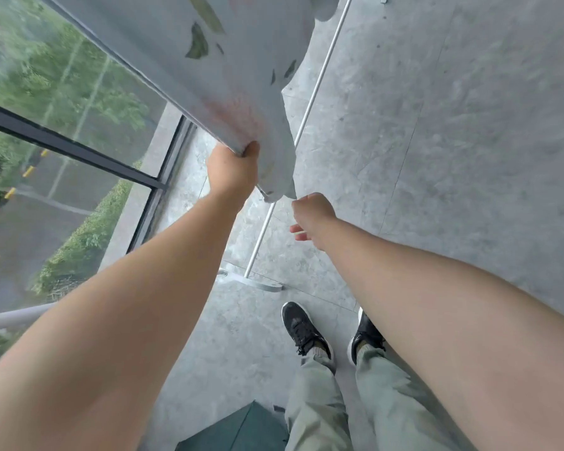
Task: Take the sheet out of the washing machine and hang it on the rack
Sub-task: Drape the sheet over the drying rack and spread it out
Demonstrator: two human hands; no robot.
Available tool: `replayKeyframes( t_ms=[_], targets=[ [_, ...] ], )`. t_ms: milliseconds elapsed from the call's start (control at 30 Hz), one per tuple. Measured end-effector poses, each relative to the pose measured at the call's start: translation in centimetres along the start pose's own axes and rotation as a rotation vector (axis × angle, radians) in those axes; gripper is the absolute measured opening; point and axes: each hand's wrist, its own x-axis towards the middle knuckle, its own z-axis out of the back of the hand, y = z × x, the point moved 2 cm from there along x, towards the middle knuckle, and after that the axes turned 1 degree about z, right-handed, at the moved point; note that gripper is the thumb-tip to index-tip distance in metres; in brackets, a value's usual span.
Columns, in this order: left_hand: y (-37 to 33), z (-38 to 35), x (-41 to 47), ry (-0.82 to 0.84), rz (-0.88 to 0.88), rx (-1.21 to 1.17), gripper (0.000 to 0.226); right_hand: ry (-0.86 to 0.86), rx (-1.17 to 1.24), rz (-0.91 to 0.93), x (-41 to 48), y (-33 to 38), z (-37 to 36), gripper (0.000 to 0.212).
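Observation:
A pale sheet (189, 60) with green leaf prints and a faint pink patch hangs draped over the rack's top bar, running from the top of the view down to the middle. My left hand (233, 172) is closed on the sheet's near edge where it wraps the bar. My right hand (310, 218) is just below the sheet's lowest corner, thumb and forefinger pinching that corner while the other fingers hang loose. The rack's white lower rail (310, 105) and its foot (264, 285) show on the floor beneath.
A floor-to-ceiling window with a dark frame (157, 203) stands close on the left, with greenery and a road outside. A grey handrail (10, 317) crosses at lower left. My two feet in black shoes (303, 330) stand on the grey concrete floor. A dark green object (238, 431) sits at the bottom edge.

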Motion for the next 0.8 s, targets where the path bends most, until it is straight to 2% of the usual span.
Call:
replayKeyframes(
  t_ms=[67, 167, 300, 400, 567, 667, 800],
  targets=[
    [2.3, -1.8, 1.3, 0.03, 0.01, 0.039, 0.023, 0.03, 0.096, -0.05, 2.5, -0.8, -0.7, 0.035],
    [5.9, -4.3, 2.9, 0.068, 0.054, 0.054, 0.012, 0.007, 0.186, -0.113, 6.4, -1.8, -1.6, 0.028],
    [10.1, -5.8, 4.7, 0.013, 0.091, 0.148, 0.02, 0.002, 0.308, -0.178, 10.4, -2.5, -2.9, 0.021],
    [11.8, -6.0, 5.8, -0.016, 0.032, 0.205, 0.026, 0.08, 0.392, -0.174, 12.6, -2.8, -5.2, 0.021],
    [13.2, -5.9, 7.2, -0.037, -0.105, 0.255, 0.023, 0.329, 0.609, -0.157, 14.3, -2.4, -9.2, 0.023],
    [13.6, -5.5, 7.5, -0.062, -0.128, 0.219, 0.015, 0.302, 0.706, -0.162, 14.9, -1.8, -10.4, 0.024],
    [14.1, -4.9, 8.4, -0.135, -0.098, 0.046, 0.027, 0.18, 0.54, -0.149, 16.4, -1.4, -10.9, 0.017]
  ],
)
